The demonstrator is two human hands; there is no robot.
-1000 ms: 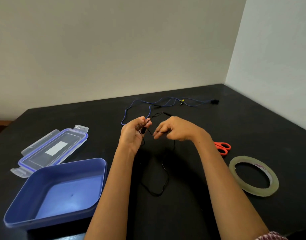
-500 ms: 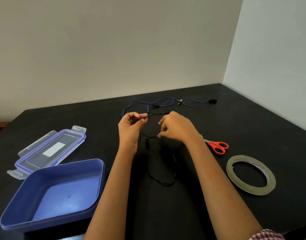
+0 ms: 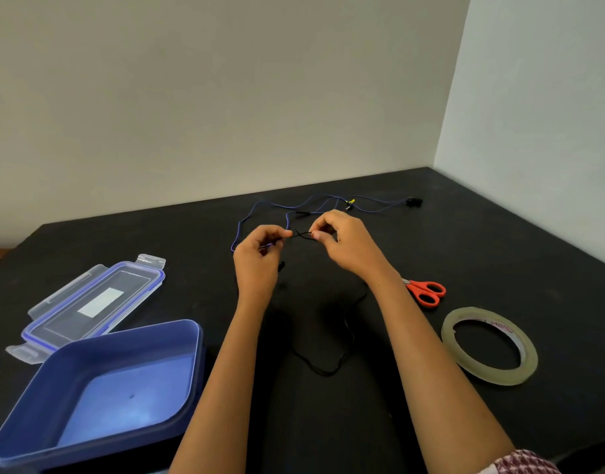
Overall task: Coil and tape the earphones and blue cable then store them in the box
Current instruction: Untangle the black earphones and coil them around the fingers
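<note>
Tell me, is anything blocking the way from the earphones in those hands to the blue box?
Nothing visible does. The left hand and right hand pinch the earphones; the box sits open, its lid off behind it.

You have a black table (image 3: 499, 251) under everything. Take the open blue box (image 3: 130, 333) near its left front as your mark: its clear lid (image 3: 99, 299) lies flat just behind it. The slack loop of the black earphone wire (image 3: 323, 372) rests to the box's right. Farther right lie the orange-handled scissors (image 3: 426, 292), then the tape roll (image 3: 489, 376). The blue cable (image 3: 238, 232) sprawls well behind and right of the box.
</note>
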